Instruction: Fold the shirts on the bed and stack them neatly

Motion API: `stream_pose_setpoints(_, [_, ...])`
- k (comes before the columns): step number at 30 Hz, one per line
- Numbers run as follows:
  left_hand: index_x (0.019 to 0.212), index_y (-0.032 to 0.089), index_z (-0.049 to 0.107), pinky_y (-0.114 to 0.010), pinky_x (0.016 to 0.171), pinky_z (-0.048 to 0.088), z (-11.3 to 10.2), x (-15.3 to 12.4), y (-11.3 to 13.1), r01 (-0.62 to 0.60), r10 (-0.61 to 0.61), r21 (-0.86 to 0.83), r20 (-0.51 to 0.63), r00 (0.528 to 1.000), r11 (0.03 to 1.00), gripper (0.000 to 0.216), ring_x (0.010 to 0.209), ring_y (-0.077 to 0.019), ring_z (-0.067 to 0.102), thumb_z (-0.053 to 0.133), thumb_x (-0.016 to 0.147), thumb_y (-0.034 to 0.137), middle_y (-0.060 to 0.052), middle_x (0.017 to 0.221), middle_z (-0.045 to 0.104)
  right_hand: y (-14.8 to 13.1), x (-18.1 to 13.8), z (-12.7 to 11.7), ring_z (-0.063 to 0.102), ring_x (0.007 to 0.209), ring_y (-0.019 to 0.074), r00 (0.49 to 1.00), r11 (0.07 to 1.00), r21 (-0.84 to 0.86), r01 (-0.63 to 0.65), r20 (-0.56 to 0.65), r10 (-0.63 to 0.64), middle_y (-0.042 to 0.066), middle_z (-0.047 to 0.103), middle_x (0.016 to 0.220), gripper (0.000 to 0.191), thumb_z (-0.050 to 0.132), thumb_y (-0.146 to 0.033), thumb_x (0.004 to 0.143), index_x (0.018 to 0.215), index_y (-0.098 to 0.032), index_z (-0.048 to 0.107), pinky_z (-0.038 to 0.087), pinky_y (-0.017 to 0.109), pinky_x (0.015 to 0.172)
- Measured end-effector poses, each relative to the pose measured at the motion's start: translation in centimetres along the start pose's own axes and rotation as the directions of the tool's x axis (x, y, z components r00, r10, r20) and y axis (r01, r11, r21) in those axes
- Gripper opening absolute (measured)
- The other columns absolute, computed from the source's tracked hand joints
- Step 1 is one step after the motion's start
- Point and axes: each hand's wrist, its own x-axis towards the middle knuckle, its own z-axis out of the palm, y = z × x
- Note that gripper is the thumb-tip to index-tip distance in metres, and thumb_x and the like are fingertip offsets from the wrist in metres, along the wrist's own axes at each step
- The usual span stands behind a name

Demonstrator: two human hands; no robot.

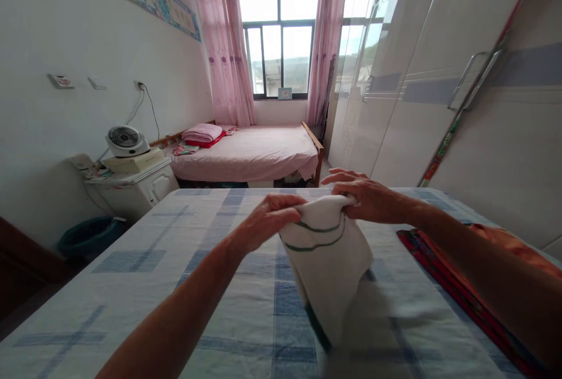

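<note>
A white cloth with thin green stripes (pixel 327 262) hangs between my hands above the bed; whether it is a garment or a towel I cannot tell. My left hand (pixel 274 218) pinches its upper left corner between thumb and fingers. At the upper right corner, my right hand (pixel 362 194) grips the fabric with its thumb underneath, other fingers partly stretched out. The lower end, with a dark green edge, dangles close to the sheet and is slightly blurred.
Below lies a bed with a blue-and-white checked sheet (pixel 144 285). Folded red and orange fabrics (pixel 496 238) rest on its right side. Beyond stand a pink-covered bed (pixel 263 147), a nightstand (pixel 136 191) bearing a fan (pixel 127 140), a blue bin (pixel 92 238) and a white wardrobe (pixel 395 127).
</note>
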Motion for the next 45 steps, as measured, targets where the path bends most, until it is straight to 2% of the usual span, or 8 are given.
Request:
stream_pose_setpoints(5, [0.084, 0.010, 0.066, -0.023, 0.062, 0.041, -4.4, 2.3, 1.9, -0.082, 0.183, 0.295, -0.335, 0.924, 0.952, 0.024, 0.065, -0.0113, 0.052, 0.060, 0.071, 0.029, -0.001, 0.072, 0.062, 0.3, 2.2, -0.7, 0.057, 0.070, 0.0147, 0.946, 0.958, 0.013, -0.288, -0.151, 0.287, 0.000, 0.063, 0.080, 0.021, 0.054, -0.026, 0.075, 0.094, -0.019, 0.056, 0.042, 0.026, 0.066])
stream_pose_setpoints(11, [0.084, 0.010, 0.065, -0.025, 0.067, 0.044, -7.1, 3.1, 2.6, -0.151, 0.409, 0.499, -0.462, 0.787, 0.854, 0.021, 0.068, -0.0116, 0.053, 0.060, 0.071, 0.025, -0.001, 0.074, 0.061, 0.0, 4.3, -0.5, 0.055, 0.077, 0.0161, 0.867, 0.956, -0.116, -0.268, -0.461, 0.187, 0.003, 0.058, 0.094, 0.018, 0.056, -0.026, 0.077, 0.093, -0.019, 0.055, 0.040, 0.027, 0.069])
stream_pose_setpoints(14, [0.084, 0.014, 0.066, -0.026, 0.073, 0.044, -5.7, -0.4, 0.6, -0.149, 0.429, 0.641, -0.307, 0.849, 0.753, 0.016, 0.074, -0.0124, 0.055, 0.055, 0.075, 0.019, -0.002, 0.082, 0.060, -1.7, 1.3, 2.4, 0.055, 0.079, 0.0172, 0.905, 0.950, -0.152, -0.274, -0.375, 0.201, 0.004, 0.057, 0.095, 0.015, 0.057, -0.024, 0.077, 0.091, -0.020, 0.054, 0.040, 0.028, 0.069])
stream_pose_setpoints(18, [0.088, 0.020, 0.068, -0.026, 0.081, 0.044, -3.0, -6.4, -4.6, -0.077, 0.140, 0.735, -0.025, 0.990, 0.673, 0.023, 0.088, -0.0154, 0.056, 0.053, 0.073, 0.010, -0.003, 0.093, 0.062, -4.0, -5.2, 8.3, 0.056, 0.089, 0.0195, 0.962, 0.963, 0.020, -0.270, -0.021, 0.271, 0.004, 0.058, 0.101, 0.020, 0.063, -0.029, 0.073, 0.092, -0.024, 0.056, 0.042, 0.032, 0.077])
stream_pose_setpoints(21, [0.090, 0.021, 0.067, -0.028, 0.085, 0.045, -1.8, -8.4, -8.2, 0.048, 0.021, 0.748, -0.083, 0.996, 0.662, 0.024, 0.091, -0.0167, 0.058, 0.051, 0.075, 0.011, -0.003, 0.097, 0.063, -5.0, -8.3, 11.6, 0.058, 0.085, 0.0173, 0.877, 0.859, 0.179, -0.479, 0.057, 0.477, 0.003, 0.058, 0.101, 0.017, 0.055, -0.037, 0.080, 0.091, -0.024, 0.057, 0.044, 0.030, 0.075])
stream_pose_setpoints(27, [0.108, 0.018, 0.062, -0.037, 0.101, 0.039, 0.3, -6.5, -12.5, 0.063, 0.203, 0.834, -0.205, 0.958, 0.548, 0.028, 0.121, -0.0222, 0.047, 0.044, 0.086, 0.017, -0.010, 0.127, 0.054, -6.3, -7.8, 14.6, 0.058, 0.084, 0.0205, 0.697, 0.694, 0.175, -0.698, -0.054, 0.715, 0.004, 0.059, 0.085, 0.030, 0.042, -0.046, 0.086, 0.072, -0.023, 0.056, 0.043, 0.034, 0.075])
stream_pose_setpoints(39, [0.135, 0.019, 0.042, -0.049, 0.110, 0.024, 2.3, -6.5, -14.7, 0.005, 0.167, 0.923, -0.074, 0.983, 0.384, 0.054, 0.135, -0.0281, 0.027, 0.052, 0.084, 0.035, -0.014, 0.145, 0.035, -6.4, -8.0, 14.5, 0.056, 0.085, 0.0231, 0.735, 0.739, 0.027, -0.673, -0.086, 0.673, 0.006, 0.062, 0.086, 0.013, 0.045, -0.027, 0.078, 0.070, -0.023, 0.054, 0.042, 0.037, 0.073])
stream_pose_setpoints(45, [0.132, 0.038, 0.043, -0.055, 0.108, 0.020, 2.7, -6.7, -13.5, -0.299, 0.137, 0.855, 0.265, 0.954, 0.424, 0.049, 0.136, -0.0313, 0.023, 0.049, 0.085, 0.049, -0.003, 0.147, 0.033, -7.3, -3.5, 13.1, 0.027, 0.134, 0.0220, 0.955, 0.954, 0.090, -0.286, -0.053, 0.291, 0.005, 0.038, 0.143, 0.042, 0.040, -0.037, 0.089, 0.130, -0.026, 0.046, 0.023, 0.042, 0.108])
